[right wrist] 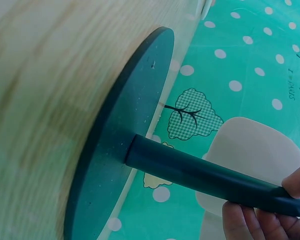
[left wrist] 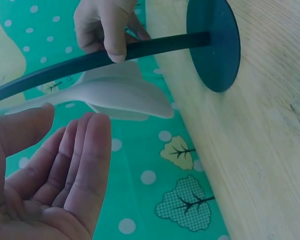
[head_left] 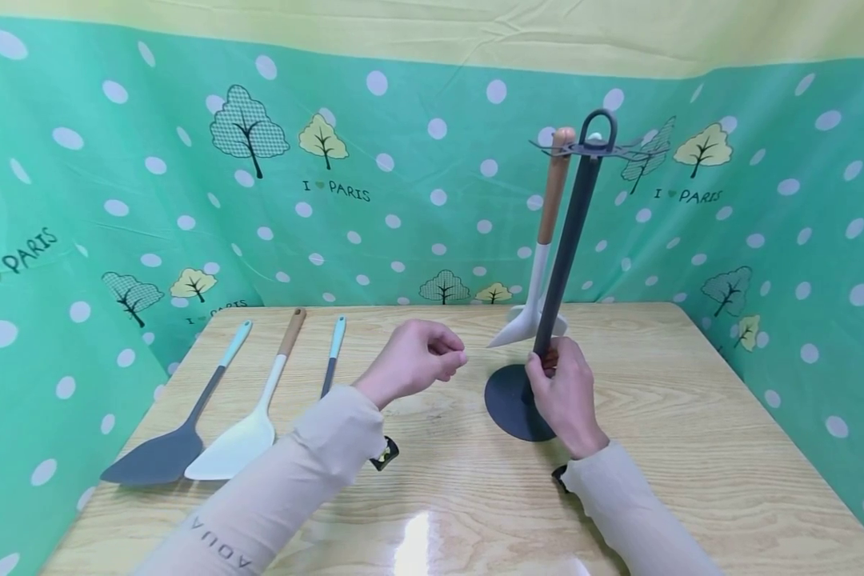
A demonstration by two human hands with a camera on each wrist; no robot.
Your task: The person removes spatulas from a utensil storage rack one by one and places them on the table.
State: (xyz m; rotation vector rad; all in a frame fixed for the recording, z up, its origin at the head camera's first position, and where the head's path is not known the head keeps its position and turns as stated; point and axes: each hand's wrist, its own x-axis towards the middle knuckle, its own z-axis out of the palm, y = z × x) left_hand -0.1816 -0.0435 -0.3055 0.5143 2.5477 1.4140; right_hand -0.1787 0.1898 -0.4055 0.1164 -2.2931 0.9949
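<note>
My right hand (head_left: pixel 567 392) grips the dark pole of a utensil stand (head_left: pixel 569 248) low down, above its round base (head_left: pixel 511 400). From the stand's top rack hangs a white utensil with a wooden handle (head_left: pixel 553 200); its pale head (left wrist: pixel 125 95) overlaps another pale head behind it, so I cannot tell their exact kinds. My left hand (head_left: pixel 421 360) hovers left of the stand, holding nothing. In the left wrist view, its fingers (left wrist: pixel 90 160) are loosely bent, with the thumb apart from them.
On the table's left lie a dark grey turner (head_left: pixel 166 452) with a turquoise handle and a white turner (head_left: pixel 241 440) with a wooden handle. Beside them, a turquoise-handled utensil (head_left: pixel 337 340) is partly hidden by my left arm. A polka-dot cloth (head_left: pixel 374 144) hangs around the table.
</note>
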